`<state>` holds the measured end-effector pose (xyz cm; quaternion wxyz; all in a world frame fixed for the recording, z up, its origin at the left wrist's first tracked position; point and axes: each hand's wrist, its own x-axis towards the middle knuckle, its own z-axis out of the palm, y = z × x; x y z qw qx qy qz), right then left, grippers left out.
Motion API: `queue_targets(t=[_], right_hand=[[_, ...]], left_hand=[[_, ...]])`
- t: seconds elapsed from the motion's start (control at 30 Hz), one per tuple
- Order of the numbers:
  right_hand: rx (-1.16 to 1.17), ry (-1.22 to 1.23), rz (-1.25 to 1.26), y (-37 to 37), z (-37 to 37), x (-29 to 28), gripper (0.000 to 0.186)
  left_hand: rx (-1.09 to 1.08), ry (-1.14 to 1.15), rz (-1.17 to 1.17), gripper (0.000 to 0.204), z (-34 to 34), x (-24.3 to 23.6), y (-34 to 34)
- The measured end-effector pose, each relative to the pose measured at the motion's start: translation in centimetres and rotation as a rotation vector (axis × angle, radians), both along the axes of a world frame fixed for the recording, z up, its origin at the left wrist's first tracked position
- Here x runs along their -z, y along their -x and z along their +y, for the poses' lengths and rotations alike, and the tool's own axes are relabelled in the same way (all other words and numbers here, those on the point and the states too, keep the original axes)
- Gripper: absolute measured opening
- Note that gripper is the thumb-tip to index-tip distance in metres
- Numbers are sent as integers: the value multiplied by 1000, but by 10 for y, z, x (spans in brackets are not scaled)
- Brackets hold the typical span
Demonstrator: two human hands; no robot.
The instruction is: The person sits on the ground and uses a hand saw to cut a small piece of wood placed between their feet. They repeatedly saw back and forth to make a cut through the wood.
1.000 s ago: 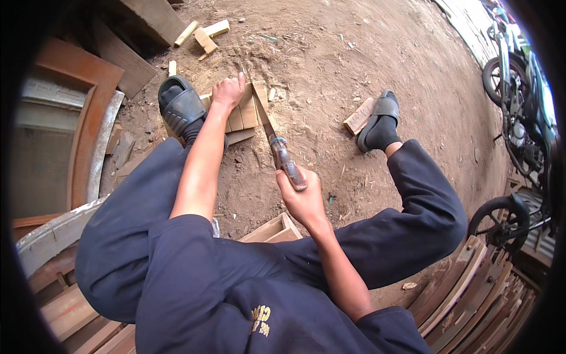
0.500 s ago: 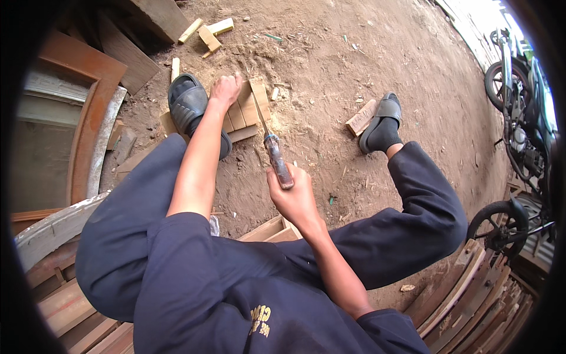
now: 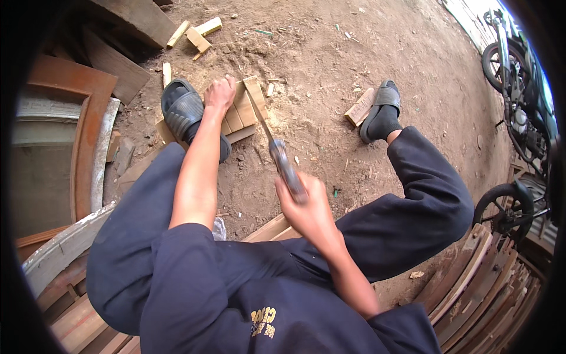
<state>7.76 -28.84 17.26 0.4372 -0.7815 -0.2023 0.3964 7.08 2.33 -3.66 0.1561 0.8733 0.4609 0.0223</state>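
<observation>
My right hand (image 3: 309, 203) is wrapped round the dark, worn handle of a handsaw (image 3: 280, 154). Its narrow blade lies across a pale wooden board (image 3: 240, 112) near the ground, close to the board's right end. Several straight lines run over the board's face. At the board's far left edge my left hand (image 3: 220, 93) is closed and bears on the wood; its fingertips are partly hidden. My left foot, in a dark sandal (image 3: 184, 109), rests against the board's left part. Pale sawdust (image 3: 276, 112) lies on the soil beside the board.
Short wood offcuts (image 3: 198, 40) lie beyond the left foot. A wooden block (image 3: 360, 107) touches my right sandal (image 3: 386, 103). A brown wooden frame (image 3: 82, 135) leans at left. Stacked planks (image 3: 471, 283) stand at lower right, with a motorcycle (image 3: 519, 118) at far right.
My right hand has drawn the saw back toward my body and slightly right. The left hand stays on the board. The whole view has shifted a little.
</observation>
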Motion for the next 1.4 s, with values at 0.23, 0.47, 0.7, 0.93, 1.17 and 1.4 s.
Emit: queue_targets(t=[0.23,0.47,0.7,0.93,1.17,1.4], right_hand=[[65,-79,92,10,-19,-6,26],[15,-98,49,19,-66,-59,25],[4,-36,-2,10,-38,-5,29],[17,-102,-2,21,-82,-37,21],[15,-149,-34,13,-44,-5,25],[46,-109,45,3,-38,1,28]], left_hand=[[-28,-86,-24,58,-5,0,0],[-34,-169,-48,57,-7,3,0],[-15,-13,-3,61,-26,-10,-1],[-58,-73,36,62,-10,-10,3],[11,-169,-5,61,-30,-4,3],[-10,-135,2,60,-26,-2,-7]])
